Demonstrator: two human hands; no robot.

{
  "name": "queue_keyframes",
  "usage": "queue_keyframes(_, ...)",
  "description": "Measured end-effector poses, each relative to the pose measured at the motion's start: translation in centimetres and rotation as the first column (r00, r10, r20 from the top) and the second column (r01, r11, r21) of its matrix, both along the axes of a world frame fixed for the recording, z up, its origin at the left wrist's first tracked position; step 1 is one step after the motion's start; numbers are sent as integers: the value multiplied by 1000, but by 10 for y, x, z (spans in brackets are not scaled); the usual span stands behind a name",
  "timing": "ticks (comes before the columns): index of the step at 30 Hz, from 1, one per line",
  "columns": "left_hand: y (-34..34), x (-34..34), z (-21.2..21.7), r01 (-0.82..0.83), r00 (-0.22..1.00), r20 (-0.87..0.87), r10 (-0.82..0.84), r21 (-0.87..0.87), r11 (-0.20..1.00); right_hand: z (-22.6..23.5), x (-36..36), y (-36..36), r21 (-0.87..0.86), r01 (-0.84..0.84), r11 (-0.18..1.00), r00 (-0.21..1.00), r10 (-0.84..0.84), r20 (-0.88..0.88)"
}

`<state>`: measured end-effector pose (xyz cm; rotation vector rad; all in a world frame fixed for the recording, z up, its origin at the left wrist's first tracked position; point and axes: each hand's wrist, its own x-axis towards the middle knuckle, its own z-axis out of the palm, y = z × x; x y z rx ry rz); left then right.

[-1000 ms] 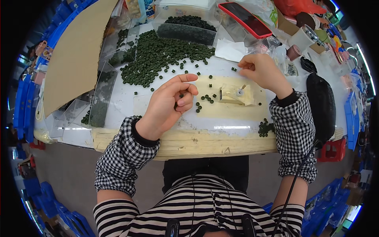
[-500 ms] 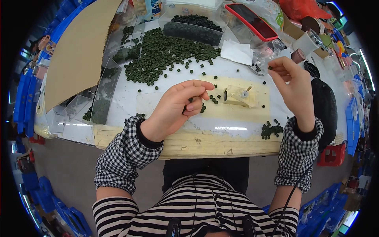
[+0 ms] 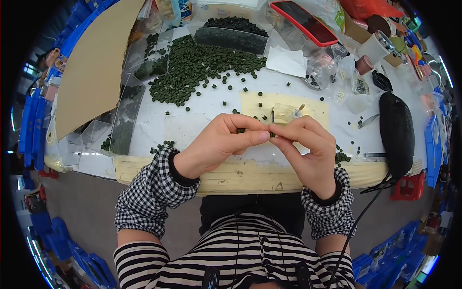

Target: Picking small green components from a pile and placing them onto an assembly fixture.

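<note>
My left hand point(image 3: 224, 142) and my right hand point(image 3: 308, 149) meet over the front of the table, thumb and fingertips of each pinched together. Between their fingertips shows a small dark green spool-shaped piece point(image 3: 272, 135), mostly hidden by the fingers. More dark green may be tucked in my left hand's curled fingers. Just beyond my hands sits a cream taped block point(image 3: 285, 112) with a short brown-tipped peg, partly covered by my right hand. A few loose spool-shaped pieces point(image 3: 260, 104) lie beside it.
A large heap of the green pieces point(image 3: 192, 67) spreads behind, below a clear bin point(image 3: 231, 39) of darker ones. Cardboard point(image 3: 94, 67) leans at left. A red-cased phone point(image 3: 305, 23), white paper point(image 3: 286, 61), tweezers point(image 3: 369, 120) and a black pouch point(image 3: 397, 132) lie toward the right.
My right hand has come left and down from the table's right side to meet my left hand. My left hand has shifted slightly, its thumb and fingers now pinched at the small piece.
</note>
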<state>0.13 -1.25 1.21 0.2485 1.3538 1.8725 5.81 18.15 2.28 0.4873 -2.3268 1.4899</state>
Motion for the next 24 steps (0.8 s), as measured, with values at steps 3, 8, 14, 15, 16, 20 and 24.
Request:
queue_keyframes(3, 1, 0, 1, -24, 1000, -10, 24, -9, 1000, -5, -1, -1, -14, 1, 1000, 1000, -1, -23)
queue_keyframes(8, 0, -1, -2, -38, 999, 28, 38, 18, 999, -12, -2, -3, -96, -1, 995, 1000, 2, 13)
queue_keyframes(14, 1, -1, -2, -6, 999, 47, 5, 33, 999, -14, 0, -3, -156, 21, 988, 997, -9, 73)
queue_keyframes(15, 0, -2, -2, -2, 999, 44, 0, 34, 999, -14, -1, -3, -160, 23, 987, 997, -9, 83)
queue_keyframes(16, 0, -2, -1, 2, 999, 41, -4, 34, 999, -14, 0, -3, -164, 27, 986, 997, -13, 81)
queue_keyframes(20, 0, -2, 0, 3, 999, 38, -4, 25, 1000, -15, 0, -3, -172, 37, 984, 996, -23, 82)
queue_keyframes(24, 1, -1, 1, -10, 999, 45, 10, 20, 1000, -15, 0, -3, -167, 34, 985, 997, -21, 77)
